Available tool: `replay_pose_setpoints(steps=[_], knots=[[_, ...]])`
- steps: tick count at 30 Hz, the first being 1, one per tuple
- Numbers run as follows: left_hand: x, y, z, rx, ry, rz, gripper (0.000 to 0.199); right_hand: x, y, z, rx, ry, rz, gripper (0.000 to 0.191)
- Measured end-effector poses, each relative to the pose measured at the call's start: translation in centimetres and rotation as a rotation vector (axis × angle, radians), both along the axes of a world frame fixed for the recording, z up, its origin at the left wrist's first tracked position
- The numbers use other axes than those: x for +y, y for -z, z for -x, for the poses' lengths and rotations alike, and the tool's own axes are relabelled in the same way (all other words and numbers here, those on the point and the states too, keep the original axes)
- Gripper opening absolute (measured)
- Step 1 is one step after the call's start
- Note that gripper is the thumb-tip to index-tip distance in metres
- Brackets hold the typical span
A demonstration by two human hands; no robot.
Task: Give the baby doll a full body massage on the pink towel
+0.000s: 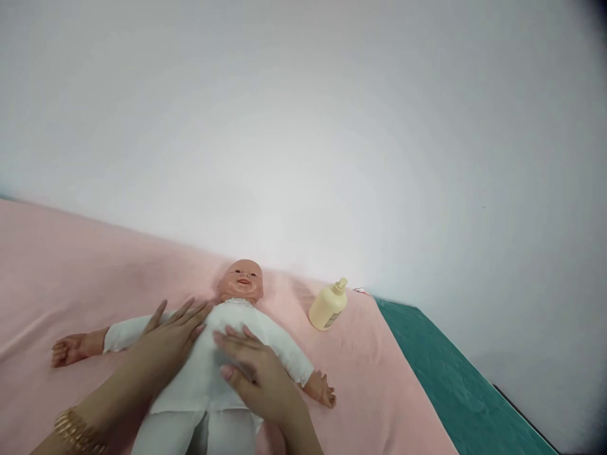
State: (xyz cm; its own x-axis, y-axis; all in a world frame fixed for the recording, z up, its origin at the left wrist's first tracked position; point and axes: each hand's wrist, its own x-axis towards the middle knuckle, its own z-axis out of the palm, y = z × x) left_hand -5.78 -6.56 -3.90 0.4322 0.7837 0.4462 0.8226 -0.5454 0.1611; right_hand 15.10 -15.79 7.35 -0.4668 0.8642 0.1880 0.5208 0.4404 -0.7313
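Note:
A baby doll (239, 278) in a white top and white trousers lies on its back with both arms spread. My left hand (177, 332) rests on the doll's shoulder and upper chest on the left, its fingers stretched out and somewhat apart. On the right of the doll's chest is my right hand (256, 370), fingers extended and the thumb held away from them; it looks slightly blurred. Neither hand grips anything. To the right of the doll stands a pale yellow pump bottle (327, 306), upright and apart from both hands.
A pink cloth (370, 379) lies under the doll and the bottle. Beyond its right edge a green surface (441, 366) shows. A white wall (303, 126) rises directly behind. Near the wall, a small red-and-white item (361, 291) lies by the cloth's corner.

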Motion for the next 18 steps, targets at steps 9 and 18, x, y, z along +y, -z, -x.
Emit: replay_pose_setpoints(steps=[9, 18], knots=[[-0.1, 0.8, 0.3, 0.109, -0.043, -0.107, 0.056, -1.0, 0.6, 1.7, -0.065, -0.111, 0.023, 0.036], [-0.4, 0.2, 0.0, 0.101, -0.067, -0.104, 0.060, 1.0, 1.9, 0.8, -0.173, 0.239, -0.002, 0.043]])
